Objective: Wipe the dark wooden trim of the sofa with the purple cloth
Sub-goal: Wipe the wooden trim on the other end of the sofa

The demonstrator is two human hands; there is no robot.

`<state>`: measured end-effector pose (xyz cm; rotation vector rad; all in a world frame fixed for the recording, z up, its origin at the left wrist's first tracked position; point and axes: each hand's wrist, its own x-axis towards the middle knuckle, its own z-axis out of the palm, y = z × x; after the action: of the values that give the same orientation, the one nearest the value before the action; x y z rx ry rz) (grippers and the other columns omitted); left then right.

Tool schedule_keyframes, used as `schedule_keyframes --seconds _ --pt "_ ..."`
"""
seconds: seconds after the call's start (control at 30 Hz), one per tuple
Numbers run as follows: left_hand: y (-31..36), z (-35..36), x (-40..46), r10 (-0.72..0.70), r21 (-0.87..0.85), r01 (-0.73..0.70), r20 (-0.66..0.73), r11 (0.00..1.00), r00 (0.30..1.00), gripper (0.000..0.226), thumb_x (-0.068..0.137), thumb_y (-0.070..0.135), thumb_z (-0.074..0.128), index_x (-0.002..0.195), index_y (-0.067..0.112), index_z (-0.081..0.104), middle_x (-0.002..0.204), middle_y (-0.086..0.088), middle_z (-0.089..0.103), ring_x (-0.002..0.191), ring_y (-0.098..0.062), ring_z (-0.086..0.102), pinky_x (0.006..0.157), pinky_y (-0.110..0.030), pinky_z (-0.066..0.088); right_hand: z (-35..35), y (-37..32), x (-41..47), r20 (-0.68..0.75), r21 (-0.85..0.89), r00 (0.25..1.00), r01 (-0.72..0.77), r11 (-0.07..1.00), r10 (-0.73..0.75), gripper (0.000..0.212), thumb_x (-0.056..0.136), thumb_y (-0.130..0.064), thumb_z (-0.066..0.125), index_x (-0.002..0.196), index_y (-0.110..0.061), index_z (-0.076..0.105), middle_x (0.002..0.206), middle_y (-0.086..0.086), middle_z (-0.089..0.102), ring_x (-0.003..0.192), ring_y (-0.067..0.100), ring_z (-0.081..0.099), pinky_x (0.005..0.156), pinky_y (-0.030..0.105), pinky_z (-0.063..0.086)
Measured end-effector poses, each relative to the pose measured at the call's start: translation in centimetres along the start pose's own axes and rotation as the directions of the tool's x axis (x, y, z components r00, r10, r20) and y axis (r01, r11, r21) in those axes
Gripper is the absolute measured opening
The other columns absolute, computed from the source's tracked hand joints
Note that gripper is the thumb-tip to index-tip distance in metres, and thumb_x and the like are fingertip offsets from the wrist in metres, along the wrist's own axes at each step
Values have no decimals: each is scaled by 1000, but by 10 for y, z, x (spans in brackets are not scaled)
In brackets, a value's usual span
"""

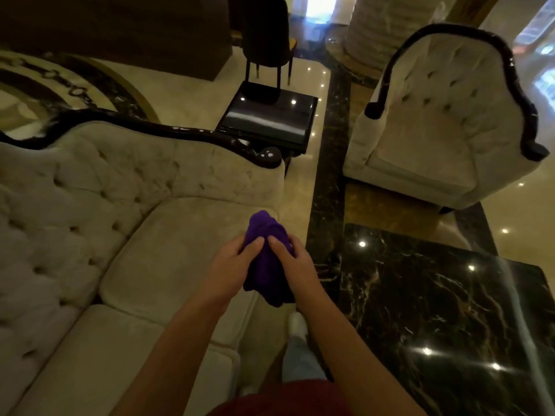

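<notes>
Nearest the camera, both bare forearms reach forward over the front edge of the cream tufted velvet sofa [90,235]. The left hand [232,256] and the right hand [292,256] meet around a bunched, soft purple cloth [265,259]; each grip is curled onto it, thumbs pressed into the top of the bundle, so the cloth is grasped from both sides and hangs in folds below the fingers. It is held in the air above the corner of the seat cushion, touching no wood.

Farther on, the glossy dark wooden trim [180,132] caps the sofa's backrest. Its long axis runs left to right across the view, dipping in a curve and ending in a rounded scroll at the right arm. From the cloth it lies forward and to the left, well apart, with the cushion between. The left hand is on the trim's side, though the scroll end sits almost straight ahead of both hands, so the reach probably begins there and sweeps leftward along the rail.
</notes>
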<state>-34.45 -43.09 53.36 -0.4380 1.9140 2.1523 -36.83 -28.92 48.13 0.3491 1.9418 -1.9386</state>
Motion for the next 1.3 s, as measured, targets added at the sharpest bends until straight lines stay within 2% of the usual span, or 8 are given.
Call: schedule_keyframes --seconds 0.17,0.3,0.43,0.67,0.83,0.97,1.13,1.3 --pt "22 24 76 67 312 4 -215 950 974 20 106 27 57 121 22 68 110 -5 75 103 -22 72 93 -45 60 -15 -28 82 14 -96 991 134 986 -134 23 93 -49 72 109 -56 57 102 -37 68 96 -12 66 69 8 54" --pt "40 36 133 111 351 10 -325 936 939 8 101 31 66 103 23 67 96 2 73 92 -16 72 69 -19 58 -43 -62 143 69 -99 992 110 989 -103 34 91 -49 75 119 -48 57 112 -21 69 102 2 68 77 21 58" --pt "52 44 181 55 207 18 -344 978 937 35 96 39 72 124 20 63 114 5 69 103 -8 67 70 -13 57 -59 -99 193 143 -27 989 -41 999 45 53 80 -57 75 128 -41 62 125 -7 68 111 20 68 90 44 62" --pt "58 37 243 34 180 34 -363 983 931 7 101 34 66 96 34 70 87 9 78 81 -1 74 61 -14 57 -47 -119 250 202 -44 972 -118 992 124 10 88 -61 65 97 -63 68 112 -17 73 106 15 71 83 36 62" --pt "62 20 298 -17 172 79 -336 982 942 10 104 35 60 104 30 69 98 2 77 85 -12 76 72 -30 64 -30 -121 295 210 -80 976 -30 996 46 36 83 -73 62 115 -78 47 122 -37 51 112 6 60 79 26 58" --pt "72 5 354 -104 152 156 -301 976 948 17 107 35 55 101 28 70 95 -1 76 86 -18 74 66 -26 61 -23 -126 339 208 -198 978 36 980 6 67 77 -79 64 139 -61 46 125 -35 49 113 7 59 81 27 61" --pt "80 -14 416 -156 153 190 -206 970 966 21 108 33 52 101 23 70 98 -4 74 91 -20 73 66 -26 58 -24 -139 396 176 -305 984 55 951 0 33 93 -47 72 118 -60 55 115 -30 57 105 4 61 68 14 58" --pt "69 -44 485 33 383 166 -462 909 886 8 105 27 55 102 24 62 95 6 66 86 -9 63 74 -25 49 -35 -141 466 82 -356 996 6 935 25 43 94 -43 73 131 -43 52 113 -26 51 104 10 58 83 31 58"
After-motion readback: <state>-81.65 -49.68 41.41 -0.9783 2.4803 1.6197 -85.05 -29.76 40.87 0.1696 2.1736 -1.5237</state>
